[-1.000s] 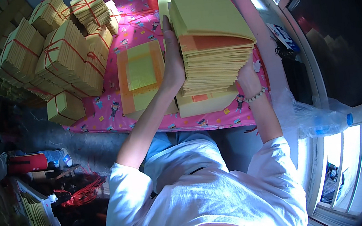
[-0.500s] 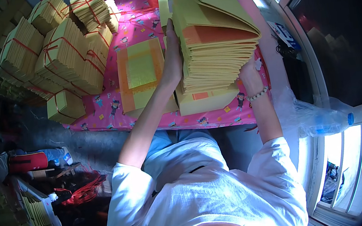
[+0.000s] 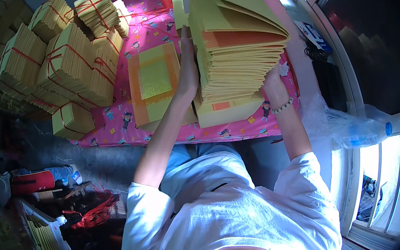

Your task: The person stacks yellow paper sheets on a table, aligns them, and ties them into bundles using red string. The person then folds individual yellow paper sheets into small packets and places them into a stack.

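The yellow paper stack (image 3: pixel 245 67) is at 1 o'clock in the view, its layered ends facing 6 o'clock, toward the person; its long axis appears to run away toward 11 o'clock. Its upper layers meet toward 4 o'clock and gape toward 10. The left hand (image 3: pixel 189 66) lies flat along the stack's 9 o'clock side, fingers straight, pointing to 12. The right hand (image 3: pixel 273 77) is at its 4 o'clock corner, fingers hidden, so I cannot tell its grip. An orange-bordered sheet (image 3: pixel 139 90) lies at 9 o'clock from the stack.
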### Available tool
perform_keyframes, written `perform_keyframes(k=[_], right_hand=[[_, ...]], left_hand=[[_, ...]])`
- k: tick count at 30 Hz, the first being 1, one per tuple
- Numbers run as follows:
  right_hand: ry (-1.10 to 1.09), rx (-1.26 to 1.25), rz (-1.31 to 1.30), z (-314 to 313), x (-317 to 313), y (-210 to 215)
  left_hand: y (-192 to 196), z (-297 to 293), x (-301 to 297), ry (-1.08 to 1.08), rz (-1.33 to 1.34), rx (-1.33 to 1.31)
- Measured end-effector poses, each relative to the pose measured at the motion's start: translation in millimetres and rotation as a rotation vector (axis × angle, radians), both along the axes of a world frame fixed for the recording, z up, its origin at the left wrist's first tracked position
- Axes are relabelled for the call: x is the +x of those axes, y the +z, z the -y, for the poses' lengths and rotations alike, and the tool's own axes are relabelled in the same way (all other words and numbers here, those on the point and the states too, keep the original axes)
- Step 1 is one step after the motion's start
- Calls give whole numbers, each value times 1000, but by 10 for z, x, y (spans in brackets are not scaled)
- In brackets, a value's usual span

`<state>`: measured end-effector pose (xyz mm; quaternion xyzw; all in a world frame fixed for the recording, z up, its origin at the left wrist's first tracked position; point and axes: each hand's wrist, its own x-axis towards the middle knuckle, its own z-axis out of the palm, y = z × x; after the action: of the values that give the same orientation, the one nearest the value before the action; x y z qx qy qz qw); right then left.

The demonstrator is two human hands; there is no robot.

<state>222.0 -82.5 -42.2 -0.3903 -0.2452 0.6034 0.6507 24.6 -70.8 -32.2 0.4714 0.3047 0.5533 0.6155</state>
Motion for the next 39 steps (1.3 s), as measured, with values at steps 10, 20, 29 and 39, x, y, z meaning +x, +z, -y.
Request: perform_keyframes(k=[10,20,29,39], right_hand=[[-35,-94,28,149,-187,139],[32,-26,28,103,-62,27],[37,-68,120,168,-156,148],[81,-71,104,137,-116,111]], left_hand=[[-361,-122,30,10,141,-116],[144,-161,-71,76,-210,89],[208,-316,-25,-26,-38,-86],[-48,-432,58,-46,112,-10]])
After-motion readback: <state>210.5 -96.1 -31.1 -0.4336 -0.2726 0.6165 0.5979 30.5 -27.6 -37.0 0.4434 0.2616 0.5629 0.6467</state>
